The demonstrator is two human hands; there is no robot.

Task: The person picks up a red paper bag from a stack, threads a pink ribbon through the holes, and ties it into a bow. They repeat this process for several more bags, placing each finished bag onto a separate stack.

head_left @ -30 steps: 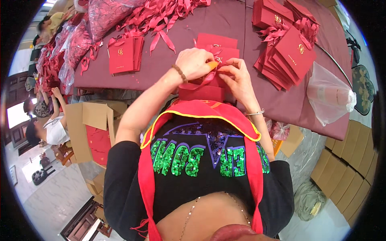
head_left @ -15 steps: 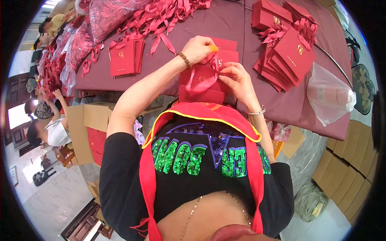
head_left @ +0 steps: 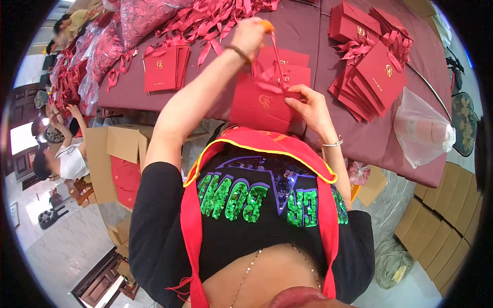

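A small red paper gift bag with gold print is at the near edge of the table. My left hand, an orange cover on one fingertip, is raised beyond it and blurred. Its fingers pinch a red ribbon, drawn taut up from the bag's top edge. At the bag's right top corner, my right hand grips the edge between thumb and finger. More red bags lie flat just behind this one.
Stacked ribboned bags lie on the right of the table, near a clear plastic bag. A smaller stack and loose ribbons are on the left. An open carton stands left; other people work beyond it.
My left hand has moved up and away from the bag, pulling the ribbon from a slack loop into a taut line. The right hand stays at the bag's edge, and the bag's front shows more.
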